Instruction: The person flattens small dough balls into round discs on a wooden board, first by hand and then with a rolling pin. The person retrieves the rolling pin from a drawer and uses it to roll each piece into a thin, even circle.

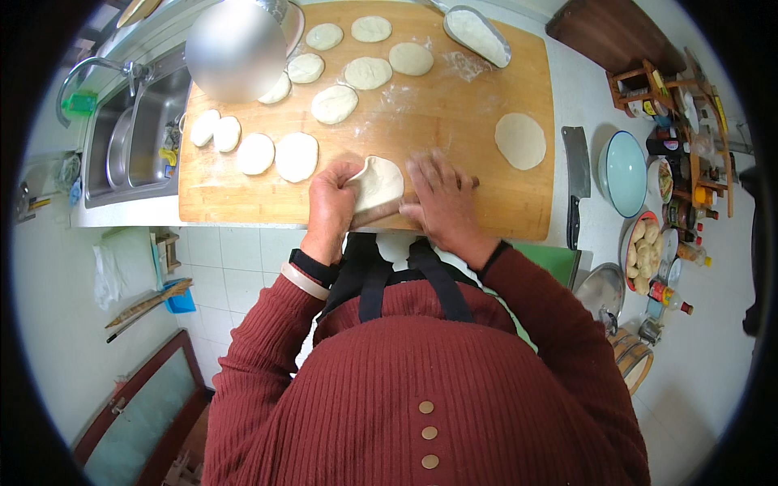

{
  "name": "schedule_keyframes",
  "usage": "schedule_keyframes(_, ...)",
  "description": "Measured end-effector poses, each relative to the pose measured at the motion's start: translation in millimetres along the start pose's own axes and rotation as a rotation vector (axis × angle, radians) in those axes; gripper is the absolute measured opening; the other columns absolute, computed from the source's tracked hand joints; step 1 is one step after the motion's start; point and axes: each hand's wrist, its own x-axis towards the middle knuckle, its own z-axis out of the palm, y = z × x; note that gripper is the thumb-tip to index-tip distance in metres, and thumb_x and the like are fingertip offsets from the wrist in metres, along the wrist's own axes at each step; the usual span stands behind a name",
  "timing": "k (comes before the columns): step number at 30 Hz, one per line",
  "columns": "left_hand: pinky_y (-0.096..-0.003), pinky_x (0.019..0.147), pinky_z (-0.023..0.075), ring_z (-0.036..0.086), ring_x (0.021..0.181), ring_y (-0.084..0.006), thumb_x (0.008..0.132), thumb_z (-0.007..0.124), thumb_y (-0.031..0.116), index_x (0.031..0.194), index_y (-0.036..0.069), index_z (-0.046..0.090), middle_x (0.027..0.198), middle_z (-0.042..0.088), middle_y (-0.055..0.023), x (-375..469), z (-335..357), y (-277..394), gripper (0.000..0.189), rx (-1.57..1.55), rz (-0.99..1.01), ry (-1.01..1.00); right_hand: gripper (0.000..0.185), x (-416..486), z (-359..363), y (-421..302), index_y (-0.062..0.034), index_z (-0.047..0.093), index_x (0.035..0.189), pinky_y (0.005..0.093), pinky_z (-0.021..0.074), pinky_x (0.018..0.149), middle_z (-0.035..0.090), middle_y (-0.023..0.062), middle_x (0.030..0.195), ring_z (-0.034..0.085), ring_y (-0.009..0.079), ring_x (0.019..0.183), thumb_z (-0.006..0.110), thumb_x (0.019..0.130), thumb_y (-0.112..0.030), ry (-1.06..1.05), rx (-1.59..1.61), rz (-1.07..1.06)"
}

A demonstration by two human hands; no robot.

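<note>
My left hand [333,194] grips the left edge of a dough round [380,182], which is lifted and curled on that side. Flat over a thin wooden rolling pin [383,214] lies my right hand [440,191], slightly blurred, its fingers spread. The pin runs along the dough's near edge. Several thick dough discs, among them one [296,157] just left of my left hand, rest on the floured wooden board [450,127]. A thinner, wider dough round [520,141] lies at the board's right side.
A metal scoop of flour [477,35] sits at the board's far right. Beside the board lie a cleaver [576,176], a pale blue bowl [623,174] and a red-rimmed dish of pale lumps [643,252]. A steel sink [137,133] stands left. A blurred round patch covers the board's far left corner.
</note>
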Motion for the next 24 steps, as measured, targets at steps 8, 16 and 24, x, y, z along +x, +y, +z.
schedule_keyframes(8, -0.0314, 0.069, 0.0571, 0.068, 0.077, -0.0128, 0.086, 0.077, -0.003, 0.11, -0.006, 0.079, 0.088, 0.079, -0.009, 42, 0, 12, 0.024, 0.651, 0.209, -0.107, 0.076, 104, 21, 11, -0.0035, 0.05, 0.156, 0.0614, 0.0335, 0.119, 0.05, 0.0167, 0.162, 0.037, 0.0371, 0.155, 0.064, 0.1, -0.054, 0.103, -0.008, 0.047)
schedule_keyframes(16, -0.0265, 0.07, 0.0528, 0.064, 0.079, -0.011, 0.092, 0.072, -0.004, 0.098, -0.003, 0.073, 0.088, 0.071, -0.0024, 28, -22, 10, 0.007, 0.246, 0.066, 0.101, 0.076, -14, -4, -15, -0.0036, 0.051, 0.154, 0.0571, 0.0321, 0.12, 0.05, 0.0132, 0.161, 0.037, 0.0344, 0.155, 0.068, 0.097, -0.052, -0.011, 0.077, 0.002)
schedule_keyframes(24, -0.0278, 0.069, 0.0564, 0.069, 0.079, -0.0124, 0.089, 0.077, -0.005, 0.113, -0.006, 0.078, 0.093, 0.078, -0.0078, 29, -10, 10, 0.024, 0.527, 0.147, -0.057, 0.074, 69, 10, 0, -0.0036, 0.053, 0.152, 0.0565, 0.0316, 0.121, 0.053, 0.014, 0.158, 0.038, 0.0353, 0.154, 0.065, 0.099, -0.053, 0.141, -0.006, -0.007)
